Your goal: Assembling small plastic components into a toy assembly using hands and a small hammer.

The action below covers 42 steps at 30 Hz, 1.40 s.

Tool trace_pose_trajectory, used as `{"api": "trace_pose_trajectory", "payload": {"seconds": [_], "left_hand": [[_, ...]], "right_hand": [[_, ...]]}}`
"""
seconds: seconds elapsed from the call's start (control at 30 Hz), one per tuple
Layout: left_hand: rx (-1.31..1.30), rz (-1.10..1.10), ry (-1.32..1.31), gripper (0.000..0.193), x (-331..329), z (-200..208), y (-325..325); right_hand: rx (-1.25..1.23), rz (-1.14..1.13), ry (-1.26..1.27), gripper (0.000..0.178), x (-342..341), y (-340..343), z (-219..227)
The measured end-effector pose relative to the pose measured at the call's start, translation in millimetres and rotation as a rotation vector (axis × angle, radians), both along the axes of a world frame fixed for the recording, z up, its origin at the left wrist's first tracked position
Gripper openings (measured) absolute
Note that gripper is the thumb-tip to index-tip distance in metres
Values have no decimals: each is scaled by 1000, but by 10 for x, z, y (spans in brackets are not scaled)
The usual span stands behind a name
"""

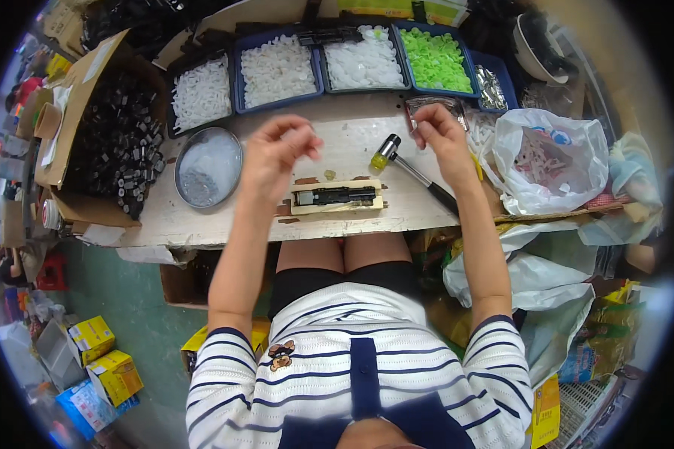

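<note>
My left hand (283,150) is raised over the bench left of centre, its fingers curled inward and slightly blurred. Thumb and fingers of my right hand (443,142) come together in a pinch near a shallow tray (463,114) at the bench's right. Whatever either hand may hold is too small to make out. Between and below them, a black elongated part (335,196) lies in a pale wooden block fixture (380,200), which neither hand touches. A hammer (419,173) with a yellow end and a dark end lies right of the fixture, its black handle partly behind my right forearm.
Blue bins (241,96) of white and green pieces line the back. At left stand a cardboard box (97,97) of black parts and a round metal dish (232,185) with whitish contents. A white plastic bag (577,183) of small pieces sits at right. The bench's front edge (329,236) crosses my lap.
</note>
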State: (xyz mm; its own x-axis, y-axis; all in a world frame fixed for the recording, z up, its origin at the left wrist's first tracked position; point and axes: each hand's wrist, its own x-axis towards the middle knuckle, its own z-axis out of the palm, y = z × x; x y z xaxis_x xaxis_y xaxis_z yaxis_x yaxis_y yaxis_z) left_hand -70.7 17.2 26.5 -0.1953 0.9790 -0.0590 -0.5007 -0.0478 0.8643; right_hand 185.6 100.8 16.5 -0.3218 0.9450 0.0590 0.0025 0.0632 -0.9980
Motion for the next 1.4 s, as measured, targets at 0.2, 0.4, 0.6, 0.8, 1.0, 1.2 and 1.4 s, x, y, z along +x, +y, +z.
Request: {"api": "trace_pose_trajectory", "payload": {"seconds": [0.2,0.4,0.6,0.8,1.0,1.2,1.4], "left_hand": [[-164,-173,-542,14,373,-253,-371],[-209,-157,-608,15,384,-293,-513],[-209,-163,-581,18,405,-284,-537],[-153,-176,-604,16,392,-326,-549],[-84,-147,-550,18,418,-270,-568],[10,-18,-139,23,451,-291,-673],[-6,20,-177,22,455,-351,-723]], "right_hand": [[47,162,112,12,-419,-641,99],[509,89,-42,14,-686,-820,76],[597,71,-76,14,-756,-825,58],[736,73,-109,17,-796,-796,54],[738,133,-142,17,-818,-794,10],[626,194,-120,14,-850,-764,-37],[539,200,-125,10,-800,-811,-54]]}}
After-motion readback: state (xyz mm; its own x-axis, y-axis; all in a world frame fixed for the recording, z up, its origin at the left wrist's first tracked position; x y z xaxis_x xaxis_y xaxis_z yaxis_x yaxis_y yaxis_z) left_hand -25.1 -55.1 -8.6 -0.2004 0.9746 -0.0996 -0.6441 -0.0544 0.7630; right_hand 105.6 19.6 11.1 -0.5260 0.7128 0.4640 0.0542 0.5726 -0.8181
